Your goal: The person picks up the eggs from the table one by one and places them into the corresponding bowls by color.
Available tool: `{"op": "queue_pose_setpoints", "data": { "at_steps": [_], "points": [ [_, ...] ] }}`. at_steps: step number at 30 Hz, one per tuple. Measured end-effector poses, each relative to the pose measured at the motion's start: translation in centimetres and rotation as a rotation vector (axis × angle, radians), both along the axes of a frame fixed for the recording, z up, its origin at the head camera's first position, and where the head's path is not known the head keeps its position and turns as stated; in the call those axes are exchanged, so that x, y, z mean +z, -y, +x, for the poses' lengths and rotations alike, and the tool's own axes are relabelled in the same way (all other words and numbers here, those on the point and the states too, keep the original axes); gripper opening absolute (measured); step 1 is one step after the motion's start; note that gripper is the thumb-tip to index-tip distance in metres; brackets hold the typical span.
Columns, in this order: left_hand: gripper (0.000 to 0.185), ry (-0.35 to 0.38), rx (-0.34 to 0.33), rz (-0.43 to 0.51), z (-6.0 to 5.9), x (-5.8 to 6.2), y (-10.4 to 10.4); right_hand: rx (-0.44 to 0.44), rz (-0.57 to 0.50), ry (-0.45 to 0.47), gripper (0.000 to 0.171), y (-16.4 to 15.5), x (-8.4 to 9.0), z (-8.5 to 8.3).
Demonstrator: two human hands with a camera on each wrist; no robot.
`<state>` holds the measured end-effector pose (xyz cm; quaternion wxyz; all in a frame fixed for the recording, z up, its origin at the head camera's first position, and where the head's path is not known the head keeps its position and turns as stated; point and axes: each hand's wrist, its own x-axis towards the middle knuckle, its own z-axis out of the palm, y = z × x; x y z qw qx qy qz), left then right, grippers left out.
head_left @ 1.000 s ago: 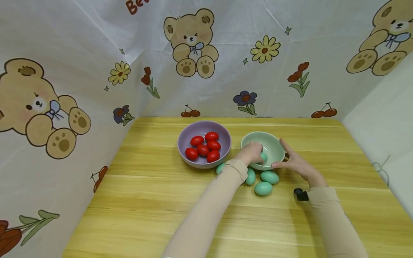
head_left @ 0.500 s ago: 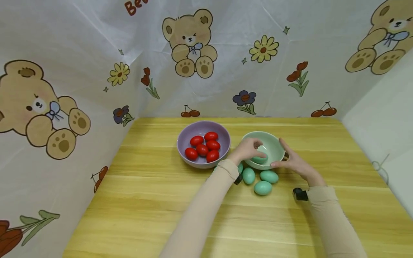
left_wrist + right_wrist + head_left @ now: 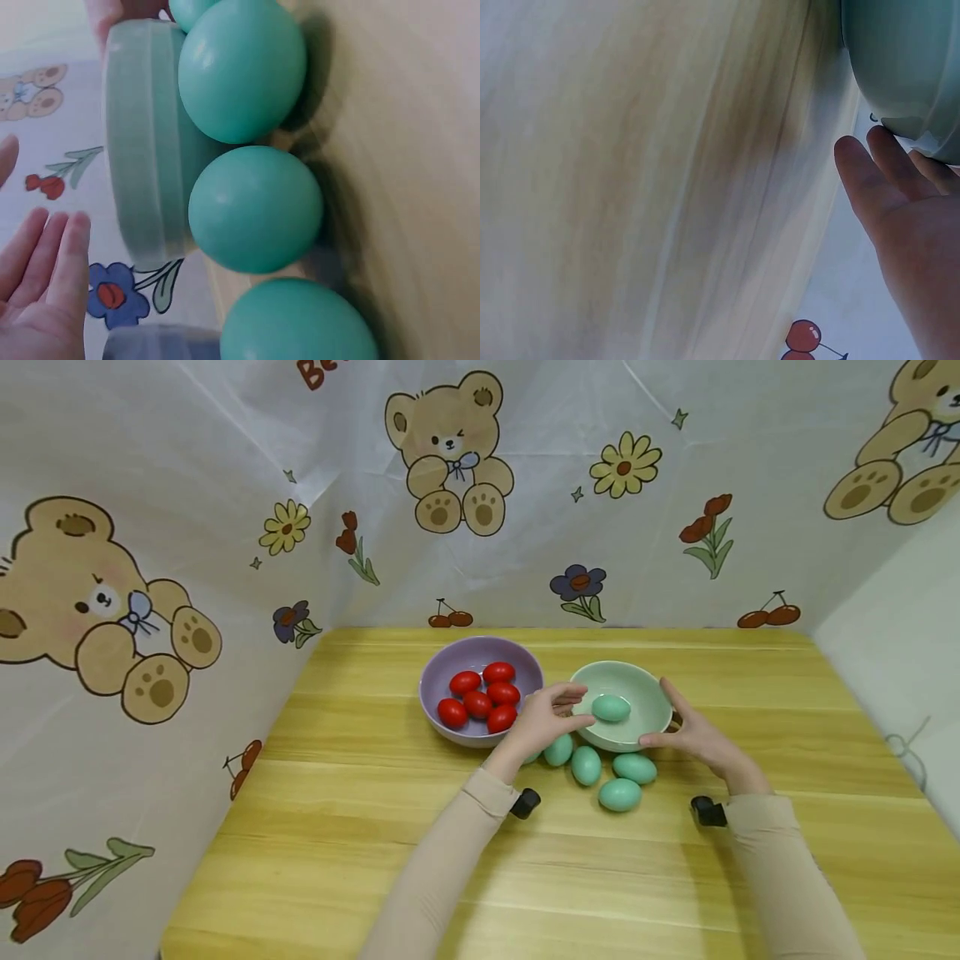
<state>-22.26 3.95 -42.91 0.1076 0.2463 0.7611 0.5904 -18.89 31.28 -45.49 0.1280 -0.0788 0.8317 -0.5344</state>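
A pale green bowl [image 3: 613, 737] stands right of the table's middle with one green egg [image 3: 611, 708] inside. My right hand [image 3: 701, 742] holds its right side, thumb at the front rim and fingers spread along the far side. My left hand [image 3: 546, 720] is held just left of the bowl, fingers and thumb apart with nothing between them. Several green eggs [image 3: 586, 766] lie on the table in front of the bowl, one partly hidden by the left hand. Beside them, the left wrist view shows the left fingers [image 3: 67, 255] extended near the bowl's wall.
A purple bowl [image 3: 435, 710] with several red eggs [image 3: 477, 704] stands left of the green one. The wooden table [image 3: 337, 827] backs onto a white sheet [image 3: 540, 518] printed with bears and flowers. Black wrist devices [image 3: 526, 803] show at both cuffs.
My left hand has let go of a green egg inside the green bowl and drawn back left, out over the rim. My right hand has stayed at the bowl.
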Motion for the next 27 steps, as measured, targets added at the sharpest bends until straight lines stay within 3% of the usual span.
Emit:
{"op": "queue_pose_setpoints", "data": {
  "at_steps": [4, 8, 15, 18, 27],
  "points": [
    [0.045, -0.043, 0.065, 0.029, 1.3, -0.2, 1.7, 0.001, 0.002, 0.0, 0.109, 0.0, 0.1, -0.1],
    [0.045, -0.083, 0.071, 0.007, 2.7, -0.8, 3.4, -0.002, 0.012, 0.0, 0.109, 0.0, 0.0, -0.1],
    [0.038, -0.278, 0.077, -0.152, 4.6, -2.0, 5.5, -0.004, 0.035, 0.009, 0.11, -0.1, -0.1, -0.3],
    [0.04, -0.323, 0.071, -0.22, 5.2, -2.3, 6.0, -0.005, 0.04, 0.01, 0.11, -0.1, -0.1, -0.3],
    [0.052, -0.26, 0.06, -0.249, 5.5, -3.4, 6.9, -0.002, 0.018, 0.011, 0.109, -0.1, 0.0, -0.1]
  ]
}}
